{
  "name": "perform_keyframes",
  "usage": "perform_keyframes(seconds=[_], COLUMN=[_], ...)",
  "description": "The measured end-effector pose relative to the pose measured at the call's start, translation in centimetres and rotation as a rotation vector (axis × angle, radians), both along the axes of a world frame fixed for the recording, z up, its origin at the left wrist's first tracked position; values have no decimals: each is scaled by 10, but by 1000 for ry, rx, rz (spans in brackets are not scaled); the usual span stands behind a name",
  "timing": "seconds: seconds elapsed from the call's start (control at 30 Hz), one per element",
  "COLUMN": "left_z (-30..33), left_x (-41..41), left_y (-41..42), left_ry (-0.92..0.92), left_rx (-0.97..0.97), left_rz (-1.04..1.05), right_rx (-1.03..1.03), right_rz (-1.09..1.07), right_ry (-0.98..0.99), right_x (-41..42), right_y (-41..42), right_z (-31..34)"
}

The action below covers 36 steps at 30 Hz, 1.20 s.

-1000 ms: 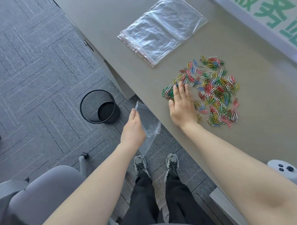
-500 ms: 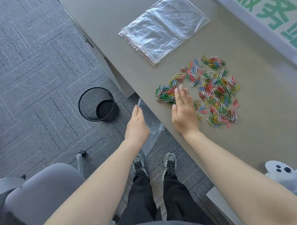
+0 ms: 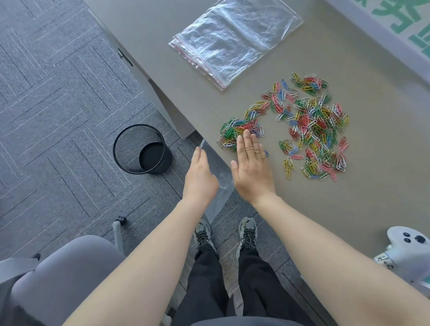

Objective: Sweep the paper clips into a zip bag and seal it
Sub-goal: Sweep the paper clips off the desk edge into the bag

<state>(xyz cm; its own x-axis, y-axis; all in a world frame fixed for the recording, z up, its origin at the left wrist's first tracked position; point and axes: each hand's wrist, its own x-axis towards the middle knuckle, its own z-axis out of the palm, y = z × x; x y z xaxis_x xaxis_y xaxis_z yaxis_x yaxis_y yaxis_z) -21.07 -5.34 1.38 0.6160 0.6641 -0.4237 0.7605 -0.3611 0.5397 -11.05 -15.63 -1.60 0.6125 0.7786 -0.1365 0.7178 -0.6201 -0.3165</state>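
Colourful paper clips (image 3: pixel 313 129) lie spread on the grey table (image 3: pixel 358 206). A smaller clump of clips (image 3: pixel 237 132) sits near the table's front edge, just beyond my fingertips. My right hand (image 3: pixel 252 171) lies flat on the table, fingers together, palm down, touching that clump. My left hand (image 3: pixel 201 175) holds a clear zip bag (image 3: pixel 221 184) just below the table edge, its mouth up against the edge. The bag hangs down between my two hands.
A stack of spare clear zip bags (image 3: pixel 235 33) lies at the back of the table. A black wire waste bin (image 3: pixel 144 150) stands on the carpet to the left. A grey chair (image 3: pixel 61 275) is at lower left, a white controller (image 3: pixel 407 245) at lower right.
My right hand has dragged a clump of clips toward the table edge, splitting it from the main pile. My left hand has raised the bag closer to the edge.
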Motion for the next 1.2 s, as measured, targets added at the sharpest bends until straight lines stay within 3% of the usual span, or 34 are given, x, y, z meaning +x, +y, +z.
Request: perform_keyframes(seconds=[0.37,0.5,0.73,0.93,1.2], left_z=[3,5,9,8,10], left_x=[3,4,3,5,5], left_y=[8,7,3,5,3], left_ry=[-37,-54,-50,-56,-98], left_rx=[-8,-28,-46,-34,-39], left_rz=[40,58,76,76,99], right_rx=[115,217,62,-43,-15], right_rz=[114,-31,-150,-48,13], right_ry=[92,113,60,26,-8], right_x=[-15,-3,15,33,4], right_y=[12,0,-5,11,14], right_z=[3,9,6,7,3])
